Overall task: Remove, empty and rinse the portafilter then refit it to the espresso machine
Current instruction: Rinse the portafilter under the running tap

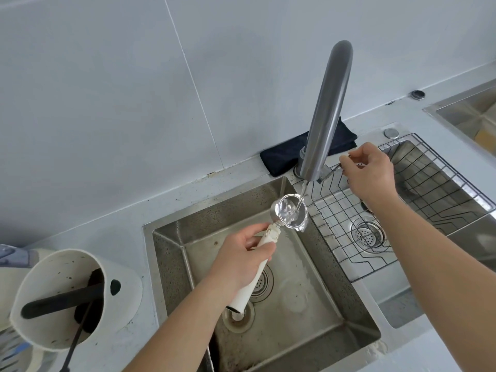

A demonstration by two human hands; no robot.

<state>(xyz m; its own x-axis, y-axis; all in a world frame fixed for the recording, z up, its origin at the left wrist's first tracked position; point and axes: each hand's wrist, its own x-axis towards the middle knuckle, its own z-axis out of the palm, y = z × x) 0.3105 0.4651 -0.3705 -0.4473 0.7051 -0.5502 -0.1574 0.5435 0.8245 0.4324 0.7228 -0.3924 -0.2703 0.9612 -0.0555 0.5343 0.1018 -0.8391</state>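
Steel basket up under the stream, the portafilter (291, 216) sits at the sink's (349, 318) 12 o'clock, your left hand (243, 261) wrapped round its handle, right hand (369, 170) pinching the tap lever (332, 167): tilt it and overflow could splash you.

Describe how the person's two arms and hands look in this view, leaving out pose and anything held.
Both arms are bare from the frame edge to the wrist: no sleeves show. The left hand and right hand wear no gloves, and no watch, bracelet or ring is visible. The fingers are uncovered, with short, unpainted-looking nails. No markings, tape or bandages can be seen on either forearm.
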